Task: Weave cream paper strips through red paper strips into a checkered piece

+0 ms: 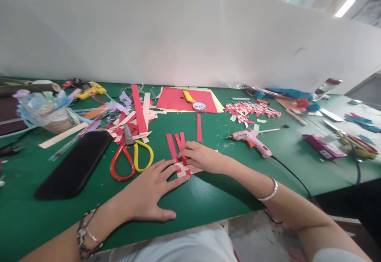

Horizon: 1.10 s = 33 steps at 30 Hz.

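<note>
A small weave of red and pale pink paper strips (182, 171) lies flat on the green table. Several red strip ends (171, 145) point away from me. My left hand (154, 188) is spread flat with the thumb apart, its fingertips pressing on the weave's left and near edge. From the right, my right hand (204, 157) reaches over the weave, its fingers bent and closed around a red paper strip; the fingertips are partly hidden. Just beyond lies a loose red strip (199, 128). Scissors (130, 153) with one red and one yellow handle rest left of the weave.
Left are a black pouch (76, 164) and a paper scrap pile (139, 115). A yellow cutter (188, 96) and a small round container (199, 106) lie on red sheets (171, 98). Right are woven checkered pieces (253, 109) and a corded pink glue gun (253, 139).
</note>
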Available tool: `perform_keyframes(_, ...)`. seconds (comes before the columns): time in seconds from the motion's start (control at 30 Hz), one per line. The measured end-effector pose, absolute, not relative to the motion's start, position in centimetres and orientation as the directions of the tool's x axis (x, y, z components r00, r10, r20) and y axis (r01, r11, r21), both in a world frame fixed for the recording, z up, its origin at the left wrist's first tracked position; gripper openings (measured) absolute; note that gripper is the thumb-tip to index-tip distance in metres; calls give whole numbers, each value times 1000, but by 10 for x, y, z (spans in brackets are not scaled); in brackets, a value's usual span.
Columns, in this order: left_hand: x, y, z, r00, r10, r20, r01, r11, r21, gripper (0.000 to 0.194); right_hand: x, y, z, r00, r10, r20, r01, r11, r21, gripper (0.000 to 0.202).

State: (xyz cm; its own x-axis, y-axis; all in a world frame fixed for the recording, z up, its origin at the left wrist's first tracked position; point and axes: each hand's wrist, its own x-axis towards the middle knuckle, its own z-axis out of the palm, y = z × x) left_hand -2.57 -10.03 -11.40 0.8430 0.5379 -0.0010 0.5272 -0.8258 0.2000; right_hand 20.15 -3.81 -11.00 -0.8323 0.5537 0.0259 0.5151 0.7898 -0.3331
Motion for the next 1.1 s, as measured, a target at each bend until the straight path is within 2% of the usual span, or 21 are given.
perform_keyframes(0.17,-23,-102,-114,838,545,-15,540,-826,160,78,197,-35,-104,-812,582,40,532,767,-358,16)
perform_keyframes(0.3,-25,-102,-116,830,557,10,546,-818,180,77,194,-30,-108,-779,625,48,561,730,-390,11)
perform_keyframes(0.37,-25,-103,-116,831,556,14,543,-817,193,77,192,-27,-110,-769,636,55,568,722,-395,19)
perform_keyframes(0.43,-24,-103,-115,831,556,11,544,-816,198,78,191,-21,-110,-773,632,55,568,728,-384,37)
perform_keyframes(0.5,-23,-103,-114,829,559,4,547,-813,198,78,190,-13,-107,-780,625,12,578,728,-370,53)
perform_keyframes(0.57,-23,-103,-113,828,561,-1,551,-811,198,78,189,-3,-102,-781,622,-65,598,713,-365,58)
perform_keyframes(0.77,-22,-103,-112,832,554,-27,550,-816,181,79,182,15,-90,-764,635,-111,632,703,-328,41)
perform_keyframes(0.97,-23,-103,-112,828,560,-35,557,-812,174,79,176,19,-94,-714,700,5,653,669,-356,18)
perform_keyframes(1.1,-22,-103,-113,830,557,-37,554,-814,175,79,177,21,-97,-636,770,57,686,597,-416,20)
